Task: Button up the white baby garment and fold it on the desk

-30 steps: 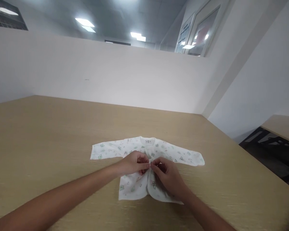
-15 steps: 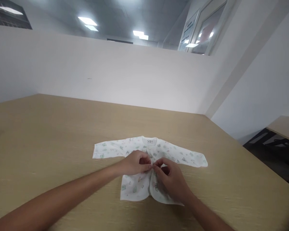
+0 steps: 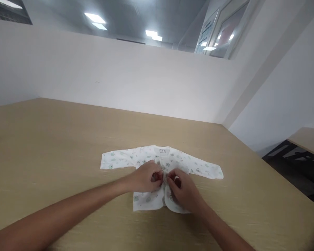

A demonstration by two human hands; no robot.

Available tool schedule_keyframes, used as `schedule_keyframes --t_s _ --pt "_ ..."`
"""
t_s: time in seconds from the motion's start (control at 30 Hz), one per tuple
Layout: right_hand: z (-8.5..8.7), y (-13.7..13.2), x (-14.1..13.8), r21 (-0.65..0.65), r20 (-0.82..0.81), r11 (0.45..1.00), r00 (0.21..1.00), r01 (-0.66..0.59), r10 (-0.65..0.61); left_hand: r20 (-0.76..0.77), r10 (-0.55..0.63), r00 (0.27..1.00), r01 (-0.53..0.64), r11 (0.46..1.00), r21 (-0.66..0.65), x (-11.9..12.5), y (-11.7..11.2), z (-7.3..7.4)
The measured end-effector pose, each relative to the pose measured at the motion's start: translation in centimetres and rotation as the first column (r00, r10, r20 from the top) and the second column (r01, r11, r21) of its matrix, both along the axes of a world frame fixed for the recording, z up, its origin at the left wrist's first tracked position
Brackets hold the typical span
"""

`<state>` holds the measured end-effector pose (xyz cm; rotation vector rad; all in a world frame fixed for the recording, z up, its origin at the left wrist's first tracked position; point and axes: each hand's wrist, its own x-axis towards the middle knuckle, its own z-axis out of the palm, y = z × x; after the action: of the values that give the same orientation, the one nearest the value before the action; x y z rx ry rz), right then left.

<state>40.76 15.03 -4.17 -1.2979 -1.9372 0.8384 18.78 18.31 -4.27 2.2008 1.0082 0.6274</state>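
1. The small white long-sleeved baby shirt with a pale green print [image 3: 161, 164] lies flat on the light wood-grain table [image 3: 54, 146], collar away from me, both sleeves spread out to the sides.

2. My left hand [image 3: 146, 177] rests on the shirt's left front panel. Its fingertips are pinched closed on the panel's edge at the centre opening.

3. My right hand [image 3: 184, 190] lies on the right front panel, thumb and forefinger likewise pinched on that panel's edge. The two pinches meet at the placket, just below the collar.

4. Change against the frame a second ago: both hands sit slightly nearer the collar, and the fingertips are pressed closer together. Earlier a small gap showed between the thumbs; now they touch.

5. Change in the cloth: the lower hem is drawn up a little and the two front panels part less at the bottom than before. The sleeves have not shifted on the table.

6. Judgement: the front edges are being brought together at one fastening point. I cannot tell whether a snap or button is engaged, because my fingers cover it.

7. Behind the table stands a plain white partition wall [image 3: 136, 76].
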Motion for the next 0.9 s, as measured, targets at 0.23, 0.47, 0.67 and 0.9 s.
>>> schedule_keyframes --t_s 0.23,0.47,0.67,0.9 --pt "0.4 0.7 1.3 0.062 0.180 0.992 0.979 -0.106 0.094 -0.153 0.255 0.955 -0.195 0.927 0.321 -1.8 1.8 -2.1" --pt "0.7 0.8 2.6 -0.051 0.246 0.985 0.954 -0.164 0.171 -0.418 0.229 0.879 -0.107 0.950 0.295 -4.7 4.7 -3.6" --pt "0.3 0.2 2.2 0.105 0.263 0.908 0.892 -0.407 0.369 -0.474 0.185 0.861 -0.055 0.960 0.275 -5.5 5.3 -3.7" --pt "0.0 0.0 2.2 0.114 0.351 0.898 0.863 -0.425 0.364 -0.444 0.185 0.877 -0.060 0.958 0.280 -5.7 5.2 -3.3"
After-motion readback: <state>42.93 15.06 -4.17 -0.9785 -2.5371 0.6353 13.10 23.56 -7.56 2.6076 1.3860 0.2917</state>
